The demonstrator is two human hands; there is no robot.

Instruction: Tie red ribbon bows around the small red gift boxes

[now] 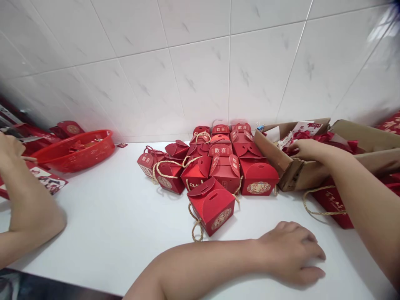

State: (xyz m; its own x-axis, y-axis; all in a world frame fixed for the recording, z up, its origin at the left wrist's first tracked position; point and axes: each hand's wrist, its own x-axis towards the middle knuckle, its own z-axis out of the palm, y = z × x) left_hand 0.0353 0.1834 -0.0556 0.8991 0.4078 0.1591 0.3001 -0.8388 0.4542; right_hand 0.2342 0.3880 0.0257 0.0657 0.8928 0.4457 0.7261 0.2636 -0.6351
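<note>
My left hand rests on the white tabletop with thumb and fingers apart, holding nothing. Over the near wall of an open cardboard box, my right hand reaches in among white cards and dark red ribbon. Its fingertips are hidden, so any grip does not show. Beyond my left forearm stands a red gift box with a gold emblem and a rope handle. Another red box with a rope handle sits beneath my right forearm.
Several red gift boxes stand grouped before the tiled wall. At left is a red plastic basin with things in it. Another person's arm leans on the table there, beside a printed card.
</note>
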